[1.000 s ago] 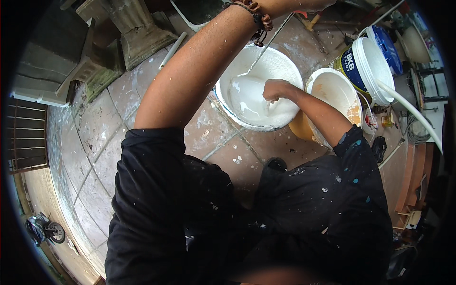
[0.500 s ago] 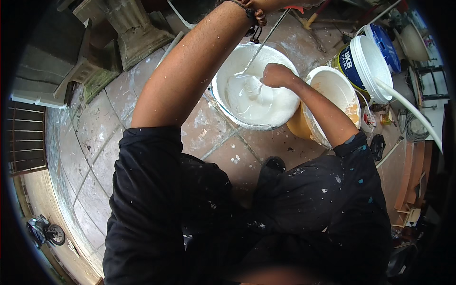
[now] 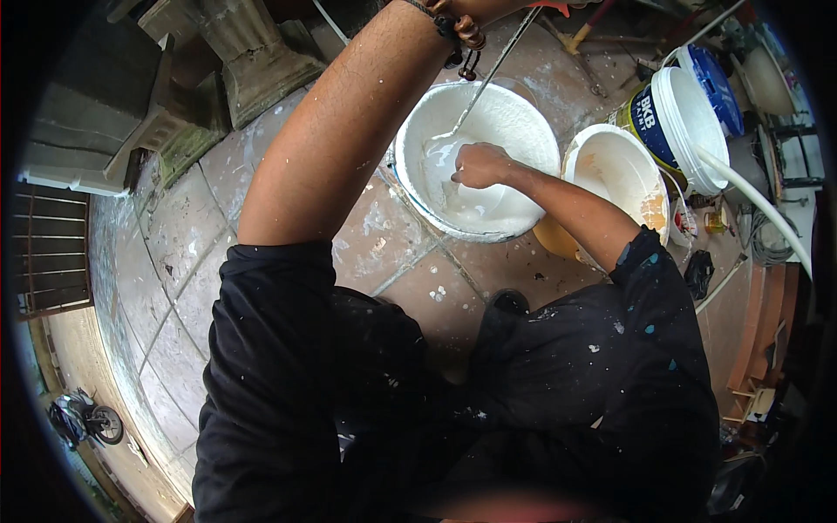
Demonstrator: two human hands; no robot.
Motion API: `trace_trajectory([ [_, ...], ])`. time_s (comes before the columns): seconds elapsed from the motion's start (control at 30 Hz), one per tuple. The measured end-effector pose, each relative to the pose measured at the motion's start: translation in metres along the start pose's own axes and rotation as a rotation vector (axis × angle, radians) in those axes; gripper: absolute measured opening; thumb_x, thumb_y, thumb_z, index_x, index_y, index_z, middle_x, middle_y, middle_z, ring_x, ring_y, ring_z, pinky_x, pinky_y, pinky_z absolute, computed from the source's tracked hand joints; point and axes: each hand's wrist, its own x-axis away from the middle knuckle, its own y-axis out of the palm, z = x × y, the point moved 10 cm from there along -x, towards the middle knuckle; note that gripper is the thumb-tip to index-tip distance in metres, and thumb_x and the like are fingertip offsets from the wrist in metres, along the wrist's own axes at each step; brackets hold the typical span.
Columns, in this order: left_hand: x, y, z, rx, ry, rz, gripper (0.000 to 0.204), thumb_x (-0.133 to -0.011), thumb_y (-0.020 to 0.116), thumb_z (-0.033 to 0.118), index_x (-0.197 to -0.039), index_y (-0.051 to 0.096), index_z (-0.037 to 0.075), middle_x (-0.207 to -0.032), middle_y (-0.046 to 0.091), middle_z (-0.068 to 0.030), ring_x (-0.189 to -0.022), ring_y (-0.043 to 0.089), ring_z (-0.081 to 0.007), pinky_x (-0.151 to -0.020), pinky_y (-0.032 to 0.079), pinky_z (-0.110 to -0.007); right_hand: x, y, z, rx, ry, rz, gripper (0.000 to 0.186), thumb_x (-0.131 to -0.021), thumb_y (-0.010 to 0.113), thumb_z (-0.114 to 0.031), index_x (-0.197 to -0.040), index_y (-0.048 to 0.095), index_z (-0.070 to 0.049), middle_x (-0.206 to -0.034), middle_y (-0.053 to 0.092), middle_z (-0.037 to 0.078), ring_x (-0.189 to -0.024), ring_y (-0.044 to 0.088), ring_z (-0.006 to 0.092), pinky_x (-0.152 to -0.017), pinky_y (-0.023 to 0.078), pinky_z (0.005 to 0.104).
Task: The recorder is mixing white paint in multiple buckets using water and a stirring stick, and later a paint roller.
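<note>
A white bucket [image 3: 534, 118] with thick white paint [image 3: 475, 205] in it stands on the floor in front of me. My left hand [image 3: 490, 9] is at the top edge of the view, partly cut off, closed round the orange-red handle of a paint roller frame [image 3: 490, 78]. Its long metal rod slants down into the bucket, and its bent lower end meets the paint. Inside the bucket, low over the paint, is my right hand [image 3: 482, 166] with its fingers curled closed. What those fingers hold, if anything, is hidden.
Touching the bucket's right side is an orange-yellow bucket [image 3: 615, 144] with a paint-crusted inside. Beyond it a blue-and-white paint pail [image 3: 689, 131] lies tipped, with a pale hose [image 3: 758, 193] in front. Concrete pedestals [image 3: 261, 65] stand far left on paint-spotted tiles [image 3: 384, 235].
My right hand has moved left and slightly nearer me inside the bucket, over the paint. The bucket sits a little farther right in view. My left hand still grips the handle.
</note>
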Motion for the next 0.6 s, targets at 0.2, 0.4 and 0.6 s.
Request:
trace_trajectory([
  [0.2,0.002,-0.005,0.009,0.004,0.061,0.037,0.042,-0.085,0.064,0.032,-0.076,0.065,-0.009,-0.069,0.062,-0.0313,-0.072,0.065,-0.0474,-0.063,0.052,-0.049,-0.004,-0.013,0.045,-0.295,0.333,0.239,0.037,-0.088,0.065,-0.034,-0.101,0.072,-0.001,-0.107,0.07,0.021,-0.105,0.066,0.0366,-0.092,0.05,0.0447],
  [0.4,0.003,0.0,0.001,0.028,-0.015,-0.013,0.044,-0.085,0.066,0.035,-0.078,0.066,-0.009,-0.071,0.064,-0.0307,-0.073,0.066,-0.0471,-0.064,0.053,-0.048,0.012,-0.037,0.046,-0.13,0.34,0.261,0.03,-0.087,0.061,-0.023,-0.104,0.07,-0.001,-0.108,0.07,0.022,-0.105,0.067,0.036,-0.089,0.053,0.0449],
  [0.6,0.0,0.005,0.001,0.048,-0.034,-0.02,0.045,-0.086,0.066,0.036,-0.08,0.068,-0.008,-0.075,0.065,-0.0313,-0.078,0.067,-0.0471,-0.067,0.053,-0.049,0.026,-0.036,0.048,0.12,0.248,0.217,0.027,-0.082,0.059,-0.015,-0.102,0.072,-0.003,-0.104,0.071,0.02,-0.103,0.068,0.0343,-0.087,0.054,0.0435],
])
